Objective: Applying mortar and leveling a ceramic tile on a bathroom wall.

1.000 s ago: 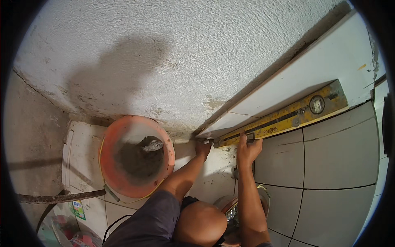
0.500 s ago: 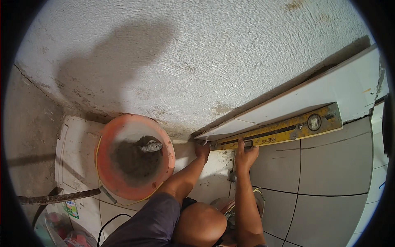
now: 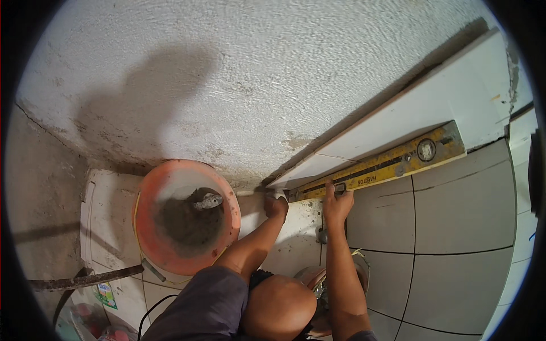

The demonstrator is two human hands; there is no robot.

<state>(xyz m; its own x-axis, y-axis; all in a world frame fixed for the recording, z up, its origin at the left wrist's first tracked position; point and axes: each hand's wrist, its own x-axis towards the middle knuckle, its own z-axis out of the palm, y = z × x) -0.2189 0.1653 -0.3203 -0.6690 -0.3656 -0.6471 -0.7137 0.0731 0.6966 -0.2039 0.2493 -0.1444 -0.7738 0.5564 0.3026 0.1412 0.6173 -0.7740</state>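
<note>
A yellow spirit level lies along the front of the white wall tiles, slanting up to the right. My right hand grips its lower edge left of the middle, thumb up on its face. Close to the level's left end, my left hand is closed at the corner of the tile row. A small whitish patch shows at its fingertips; what it is I cannot make out.
An orange bucket of grey mortar, with a trowel-like metal piece in it, stands left. Dark curved strips lie beside it. Another container sits by my knee. Grey tiles cover the right side; rough plaster rises behind.
The view has turned slightly, so the level and tiles appear steeper. My left hand has shifted a little left, away from the level's end. The right hand keeps its grip.
</note>
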